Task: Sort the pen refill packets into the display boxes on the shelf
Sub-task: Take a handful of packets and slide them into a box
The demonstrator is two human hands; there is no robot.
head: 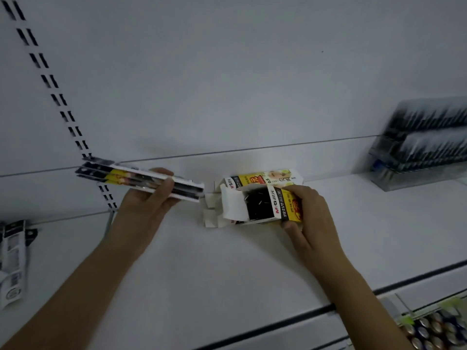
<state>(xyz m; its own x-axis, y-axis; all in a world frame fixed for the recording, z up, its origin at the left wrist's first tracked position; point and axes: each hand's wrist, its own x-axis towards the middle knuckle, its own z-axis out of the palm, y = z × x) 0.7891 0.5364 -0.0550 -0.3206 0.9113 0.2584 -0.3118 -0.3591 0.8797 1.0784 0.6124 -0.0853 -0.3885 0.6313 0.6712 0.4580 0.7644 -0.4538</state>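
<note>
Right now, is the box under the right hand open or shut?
Open. The display box has its white end flap folded out, dark refills visible inside; the right hand grips it.

open display box (278, 208): "M&G" | rear box (262, 178): "0.5"

A white shelf (227, 269) with a dark front edge carries everything here. Near its middle, toward the back wall, lies a yellow and white box (267, 205), its open end with loose flaps facing left and dark refills showing inside. Just behind the box, touching it, lies a second box (262, 178) of the same kind. Well to the right of the box, at the back, stands a clear pen rack (424, 145), blurred. Far left of the box, at the edge of view, lie flat packets (12, 261).
</note>
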